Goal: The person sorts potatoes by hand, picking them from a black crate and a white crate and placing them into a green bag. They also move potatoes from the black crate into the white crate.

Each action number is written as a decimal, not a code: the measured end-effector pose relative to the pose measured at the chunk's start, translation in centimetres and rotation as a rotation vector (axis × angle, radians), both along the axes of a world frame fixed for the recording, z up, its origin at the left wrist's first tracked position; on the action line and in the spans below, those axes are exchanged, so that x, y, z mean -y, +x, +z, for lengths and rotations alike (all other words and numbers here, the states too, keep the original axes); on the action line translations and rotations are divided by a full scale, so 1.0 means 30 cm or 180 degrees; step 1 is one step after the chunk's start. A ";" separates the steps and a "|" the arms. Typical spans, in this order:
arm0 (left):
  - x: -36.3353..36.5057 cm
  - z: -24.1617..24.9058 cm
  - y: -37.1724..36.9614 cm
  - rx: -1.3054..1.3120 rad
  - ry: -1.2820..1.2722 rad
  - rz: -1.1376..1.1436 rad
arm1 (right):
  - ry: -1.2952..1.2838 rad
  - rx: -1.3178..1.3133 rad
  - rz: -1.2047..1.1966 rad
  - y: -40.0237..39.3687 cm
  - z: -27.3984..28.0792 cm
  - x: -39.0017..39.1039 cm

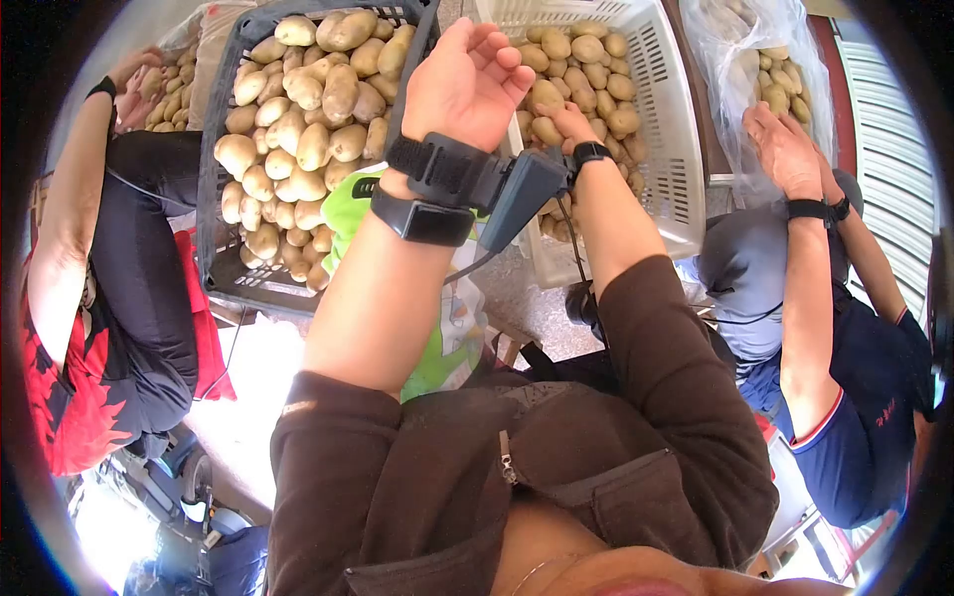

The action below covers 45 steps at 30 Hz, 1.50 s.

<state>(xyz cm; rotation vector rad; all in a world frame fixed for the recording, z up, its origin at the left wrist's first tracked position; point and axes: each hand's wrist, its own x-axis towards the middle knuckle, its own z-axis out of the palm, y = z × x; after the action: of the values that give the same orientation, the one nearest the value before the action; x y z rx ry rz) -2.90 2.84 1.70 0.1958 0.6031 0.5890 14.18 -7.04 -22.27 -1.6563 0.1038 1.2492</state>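
My left hand [467,84] is raised between two crates, palm up, with its fingers loosely curled and apart and nothing in it. On that wrist are black straps with a dark device. My right hand [571,125] reaches over the white crate [681,119], its fingers closed on a potato [547,94], though part of the grip is hidden. Several potatoes [591,74] lie in the crate below and around it. To the left, a black crate [288,290] holds a heap of potatoes [313,144].
A green and white bag [437,353] lies below my left forearm. On the right, a co-worker's hands [790,154] are at a clear plastic bag [720,60] with potatoes. Another person's hand [134,68] is at potatoes on the far left. Cables hang by my wrists.
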 end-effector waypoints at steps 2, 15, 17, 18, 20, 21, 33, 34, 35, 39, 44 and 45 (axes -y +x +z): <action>0.006 0.000 -0.002 -0.0151 0.0146 0.0033 | 0.0312 -0.0047 -0.0276 -0.037 0.063 0.035; 0.102 -0.025 0.044 -0.0460 0.1231 -0.0576 | 0.1602 0.1986 0.0974 -0.271 0.741 0.152; 0.081 -0.033 0.033 -0.0265 0.0532 -0.0548 | 0.2014 0.0882 0.0446 -0.259 0.796 0.190; 0.069 -0.046 0.038 -0.0150 0.0354 -0.0594 | 0.2331 0.0228 0.0133 -0.219 0.788 0.211; 0.080 -0.064 0.039 0.0213 0.0319 -0.1009 | 0.2616 -0.0184 -0.0520 -0.189 0.797 0.220; 0.106 -0.063 0.046 0.0298 0.0361 -0.1311 | 0.2639 -0.0048 -0.0669 -0.197 0.814 0.217; 0.189 0.001 0.053 0.0975 0.0882 -0.0999 | 0.2391 0.1475 -0.0018 -0.365 0.839 0.279; 0.178 0.028 0.042 0.0862 0.0795 -0.0738 | 0.1895 0.1726 0.0092 -0.348 0.741 0.293; 0.157 0.043 0.024 0.0875 0.0751 -0.0597 | 0.1380 0.1972 0.0189 -0.333 0.611 0.318; 0.088 0.047 -0.008 0.0721 0.0512 0.0090 | -0.0096 0.4145 0.1943 -0.488 0.286 0.434; -0.047 -0.055 -0.027 0.0905 -0.0383 0.1008 | -0.1014 0.3705 0.2337 -0.618 0.413 0.422; -0.094 -0.056 -0.046 0.1063 -0.0689 0.1115 | -0.1065 0.3648 0.2385 -0.606 0.417 0.419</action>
<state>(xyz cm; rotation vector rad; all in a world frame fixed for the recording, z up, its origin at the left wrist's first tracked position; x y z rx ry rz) -4.27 5.67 0.01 -0.2148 0.3728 0.8673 -4.01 -19.60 -9.75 -2.5909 -1.1406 0.5856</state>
